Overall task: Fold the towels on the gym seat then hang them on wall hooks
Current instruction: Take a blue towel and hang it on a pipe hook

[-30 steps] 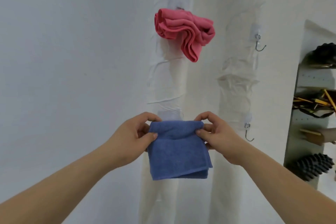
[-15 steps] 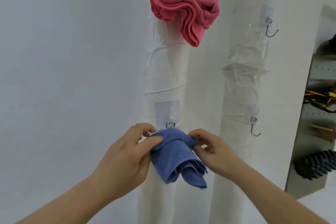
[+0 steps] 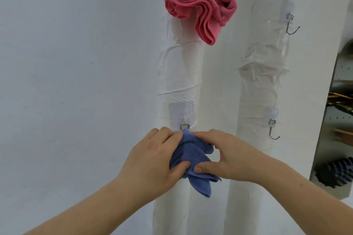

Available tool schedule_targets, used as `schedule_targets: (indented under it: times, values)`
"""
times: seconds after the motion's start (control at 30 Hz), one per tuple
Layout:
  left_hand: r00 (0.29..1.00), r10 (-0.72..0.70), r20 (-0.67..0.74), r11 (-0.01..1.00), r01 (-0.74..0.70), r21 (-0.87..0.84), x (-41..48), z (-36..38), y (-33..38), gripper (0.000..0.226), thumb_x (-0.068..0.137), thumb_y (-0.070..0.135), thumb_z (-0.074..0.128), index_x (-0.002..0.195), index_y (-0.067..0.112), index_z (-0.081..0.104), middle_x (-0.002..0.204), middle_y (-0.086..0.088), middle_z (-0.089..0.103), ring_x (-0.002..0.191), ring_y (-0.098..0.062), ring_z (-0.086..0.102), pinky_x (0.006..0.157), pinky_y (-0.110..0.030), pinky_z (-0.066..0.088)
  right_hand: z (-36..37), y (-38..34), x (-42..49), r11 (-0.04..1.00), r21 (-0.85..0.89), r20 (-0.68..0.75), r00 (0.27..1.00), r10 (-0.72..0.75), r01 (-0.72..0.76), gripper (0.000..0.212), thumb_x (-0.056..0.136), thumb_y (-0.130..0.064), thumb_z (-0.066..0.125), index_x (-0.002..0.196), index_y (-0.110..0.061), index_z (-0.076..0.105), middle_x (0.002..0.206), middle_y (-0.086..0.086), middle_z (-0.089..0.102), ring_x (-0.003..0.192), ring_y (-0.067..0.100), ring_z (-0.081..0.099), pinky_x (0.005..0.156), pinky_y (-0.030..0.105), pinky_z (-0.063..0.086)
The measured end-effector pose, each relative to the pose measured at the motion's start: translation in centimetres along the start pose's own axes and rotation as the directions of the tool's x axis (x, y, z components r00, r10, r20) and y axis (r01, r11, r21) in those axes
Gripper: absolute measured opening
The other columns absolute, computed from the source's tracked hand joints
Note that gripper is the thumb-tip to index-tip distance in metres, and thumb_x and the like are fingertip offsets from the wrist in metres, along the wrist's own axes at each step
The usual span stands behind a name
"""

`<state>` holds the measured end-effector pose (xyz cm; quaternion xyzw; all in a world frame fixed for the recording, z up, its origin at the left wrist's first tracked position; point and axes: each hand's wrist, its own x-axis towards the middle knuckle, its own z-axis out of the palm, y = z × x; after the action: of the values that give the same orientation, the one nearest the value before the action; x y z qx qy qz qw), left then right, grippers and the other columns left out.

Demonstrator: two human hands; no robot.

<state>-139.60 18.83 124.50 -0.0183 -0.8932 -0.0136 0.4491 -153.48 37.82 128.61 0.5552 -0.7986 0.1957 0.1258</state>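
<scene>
Centrally, two bare hands meet on a bunched blue towel (image 3: 191,160) held against a white wrapped column (image 3: 179,74). The left hand (image 3: 152,160) grasps the towel's left side, its fingers curled over the top edge and its thumb pressed into the cloth lower down. The right hand (image 3: 227,158) pinches the right side, with the forefinger reaching across the top and the thumb on the front folds.

The towel's upper edge sits just under the metal ring of a small wall hook (image 3: 184,126) stuck to the column on a clear pad. The hook's curve is hidden by cloth and fingers, so whether the towel has caught on it cannot be told. A loose corner of the towel hangs down below both thumbs.

Higher on the same column, a pink towel (image 3: 200,7) hangs in rumpled folds from another fixing at the top edge of the view.

To the right stands a second wrapped column (image 3: 261,74) with two bare metal hooks, an upper hook (image 3: 292,26) and a lower hook (image 3: 274,131). A plain white wall (image 3: 76,63) fills the left side. At the far right edge, a shelf unit (image 3: 324,120) holds dark, blurred items.
</scene>
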Motion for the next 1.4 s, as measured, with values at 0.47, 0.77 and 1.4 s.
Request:
schedule_targets:
  times: [0.47, 0.77, 1.4]
  values:
    - [0.983, -0.127, -0.134, 0.987, 0.111, -0.12, -1.8, 2.8, -0.2, 0.05, 0.087, 0.047, 0.061, 0.131, 0.025, 0.065, 0.111, 0.018, 0.064, 0.089, -0.01, 0.059, 0.063, -0.028, 0.056, 6.3, 0.2, -1.4, 0.999, 0.002, -0.384, 0.923, 0.03, -0.032, 0.06, 0.089, -0.05, 0.058, 0.147, -0.045, 0.046, 0.123, -0.019, 0.054, 0.11, 0.003, 0.056, 0.087, 0.027, 0.054]
    - [0.995, 0.015, -0.103, 0.999, -0.02, -0.043, -3.2, 1.0, -0.6, 0.052, 0.092, 0.038, 0.058, 0.14, 0.019, 0.059, 0.132, 0.008, 0.058, 0.108, -0.011, 0.061, 0.06, -0.027, 0.059, 3.5, -1.1, -2.1, 0.98, -0.188, -0.382, 0.915, -0.132, 0.063, 0.058, 0.086, -0.047, 0.062, 0.141, -0.03, 0.057, 0.128, -0.018, 0.058, 0.107, 0.007, 0.061, 0.085, 0.026, 0.055]
    - [0.971, -0.182, -0.154, 0.96, 0.142, -0.242, -1.7, 2.8, 0.0, 0.047, 0.074, 0.038, 0.07, 0.12, 0.026, 0.069, 0.108, 0.018, 0.063, 0.091, -0.006, 0.061, 0.071, -0.025, 0.056, 5.3, -1.2, -0.3, 0.911, 0.412, -0.333, 0.932, 0.145, 0.006, 0.057, 0.067, -0.025, 0.075, 0.119, -0.044, 0.061, 0.114, -0.02, 0.067, 0.107, 0.002, 0.062, 0.085, 0.006, 0.044]
